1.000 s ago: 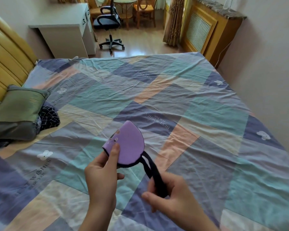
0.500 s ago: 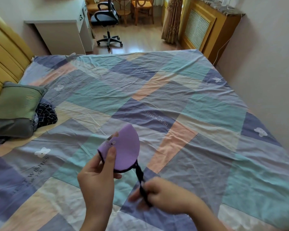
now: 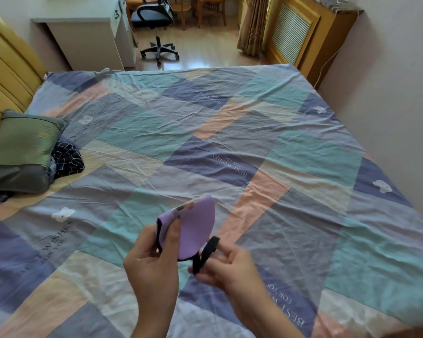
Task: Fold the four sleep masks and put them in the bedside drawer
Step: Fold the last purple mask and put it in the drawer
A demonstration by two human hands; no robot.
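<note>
1. The left hand (image 3: 152,259) gripped a purple mask (image 3: 195,228), folded in half, thumb pressed on its near face and the other fingers behind it; the mask was held up above the bed (image 3: 279,142), not touching it.
2. The right hand (image 3: 227,267) pinched the mask's black strap (image 3: 205,252) between thumb and fingertips, just right of the left thumb; the strap ran from the mask's lower edge into that pinch, doubled over.
3. Both hands were close together, the mask between and slightly beyond them.
4. Well left of the fingers, a green pillow (image 3: 22,142) lay on the bed with a dark patterned cloth (image 3: 67,159) beside it.
5. Far beyond the fingers stood a white bench (image 3: 83,32) and an office chair (image 3: 154,15).
</note>
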